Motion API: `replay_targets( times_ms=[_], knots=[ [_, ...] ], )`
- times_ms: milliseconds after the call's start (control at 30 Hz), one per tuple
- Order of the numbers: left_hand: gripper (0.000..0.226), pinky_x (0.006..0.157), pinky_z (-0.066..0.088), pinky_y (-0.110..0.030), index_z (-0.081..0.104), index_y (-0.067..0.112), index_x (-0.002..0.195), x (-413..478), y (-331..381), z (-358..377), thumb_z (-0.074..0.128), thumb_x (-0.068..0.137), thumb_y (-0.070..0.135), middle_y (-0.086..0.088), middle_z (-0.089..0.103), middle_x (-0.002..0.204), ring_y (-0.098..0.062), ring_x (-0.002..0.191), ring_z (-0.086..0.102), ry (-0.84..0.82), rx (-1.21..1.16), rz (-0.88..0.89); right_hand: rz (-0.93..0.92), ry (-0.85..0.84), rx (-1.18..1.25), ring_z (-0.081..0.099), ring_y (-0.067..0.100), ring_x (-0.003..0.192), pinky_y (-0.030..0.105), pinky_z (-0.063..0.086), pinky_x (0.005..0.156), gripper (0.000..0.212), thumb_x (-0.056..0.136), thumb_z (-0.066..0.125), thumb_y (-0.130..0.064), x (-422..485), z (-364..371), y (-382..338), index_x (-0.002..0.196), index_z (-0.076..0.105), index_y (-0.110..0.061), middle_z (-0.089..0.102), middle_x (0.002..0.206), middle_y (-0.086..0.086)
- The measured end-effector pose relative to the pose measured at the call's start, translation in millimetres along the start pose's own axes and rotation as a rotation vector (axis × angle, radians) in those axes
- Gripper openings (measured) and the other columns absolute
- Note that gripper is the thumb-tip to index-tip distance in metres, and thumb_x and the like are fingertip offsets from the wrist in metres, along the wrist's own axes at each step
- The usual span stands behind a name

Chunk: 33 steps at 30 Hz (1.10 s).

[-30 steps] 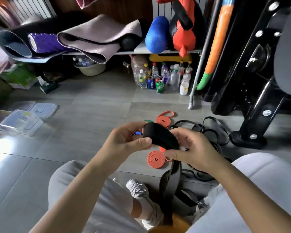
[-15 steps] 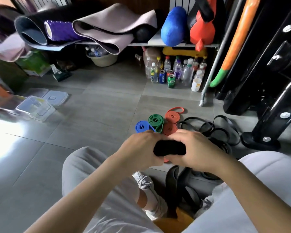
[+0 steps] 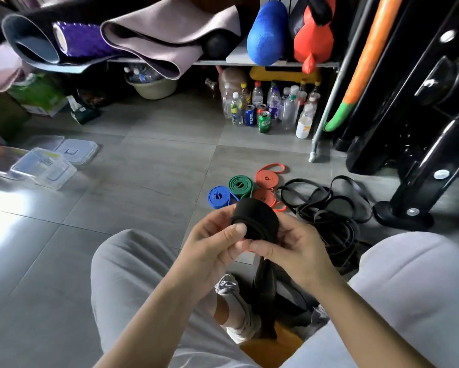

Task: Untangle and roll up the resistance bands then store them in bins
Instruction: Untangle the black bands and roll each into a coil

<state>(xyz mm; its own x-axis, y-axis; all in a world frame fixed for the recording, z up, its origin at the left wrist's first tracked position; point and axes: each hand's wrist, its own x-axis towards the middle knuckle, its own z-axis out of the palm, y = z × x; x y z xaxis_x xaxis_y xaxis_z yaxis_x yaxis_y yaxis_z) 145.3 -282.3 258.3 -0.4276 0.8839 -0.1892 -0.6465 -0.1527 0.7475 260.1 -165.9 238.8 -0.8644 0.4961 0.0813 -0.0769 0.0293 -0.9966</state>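
A wide black resistance band (image 3: 257, 217) is wound into a thick roll above my knees. My left hand (image 3: 212, 245) grips its left side, thumb across the coil's face. My right hand (image 3: 294, 248) holds the right side, fingers curled beneath. The band's loose tail (image 3: 265, 282) hangs down between my legs. On the floor beyond lie rolled bands: a blue roll (image 3: 219, 196), a green roll (image 3: 240, 185), and two orange rolls (image 3: 267, 179). A tangle of thin black bands (image 3: 326, 208) lies to the right of them. Clear plastic bins (image 3: 44, 167) stand at the left.
Bin lids (image 3: 75, 150) lie by the bins. Bottles and cans (image 3: 265, 107) crowd under a shelf holding rolled mats (image 3: 148, 41). A black machine's frame (image 3: 419, 168) stands at the right, its foot near the tangle. Grey tiled floor (image 3: 132, 197) stretches to the left.
The roll has turned in my hands and grown thicker; its coiled face now points toward me. My view has tilted down, bringing the coloured rolls into sight.
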Motion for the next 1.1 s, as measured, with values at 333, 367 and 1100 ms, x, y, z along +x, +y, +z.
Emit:
replay_targets(
  times_ms=[333, 367, 1100],
  knots=[
    [0.066, 0.067, 0.044, -0.026, 0.045, 0.039, 0.126, 5, 31, 2, 0.073, 0.067, 0.049, 0.019, 0.046, 0.116, -0.007, 0.086, 0.053, -0.088, 1.915, 0.15, -0.021, -0.263, -0.697, 0.056, -0.001, 0.072, 0.019, 0.042, 0.061, 0.015, 0.075, 0.075, -0.025, 15, -15, -5, 0.084, 0.064, -0.028, 0.06, 0.073, -0.007],
    [0.055, 0.069, 0.045, -0.029, 0.048, 0.034, 0.121, 8, 31, 6, 0.07, 0.071, 0.045, 0.013, 0.052, 0.112, -0.014, 0.09, 0.056, -0.117, 2.04, 0.11, -0.049, -0.292, -0.757, 0.056, 0.002, 0.075, 0.023, 0.044, 0.065, 0.016, 0.075, 0.074, -0.025, 18, -14, -7, 0.088, 0.066, -0.022, 0.061, 0.078, -0.005],
    [0.028, 0.069, 0.054, -0.024, 0.071, 0.012, 0.093, 1, -1, -6, 0.07, 0.068, 0.002, -0.007, 0.07, 0.086, -0.017, 0.078, 0.067, 0.086, 0.393, -0.022, 0.029, 0.013, -0.039, 0.068, 0.015, 0.091, 0.03, 0.054, 0.083, 0.031, 0.069, 0.078, -0.023, 2, -8, 4, 0.097, 0.07, -0.034, 0.072, 0.094, -0.001]
  ],
)
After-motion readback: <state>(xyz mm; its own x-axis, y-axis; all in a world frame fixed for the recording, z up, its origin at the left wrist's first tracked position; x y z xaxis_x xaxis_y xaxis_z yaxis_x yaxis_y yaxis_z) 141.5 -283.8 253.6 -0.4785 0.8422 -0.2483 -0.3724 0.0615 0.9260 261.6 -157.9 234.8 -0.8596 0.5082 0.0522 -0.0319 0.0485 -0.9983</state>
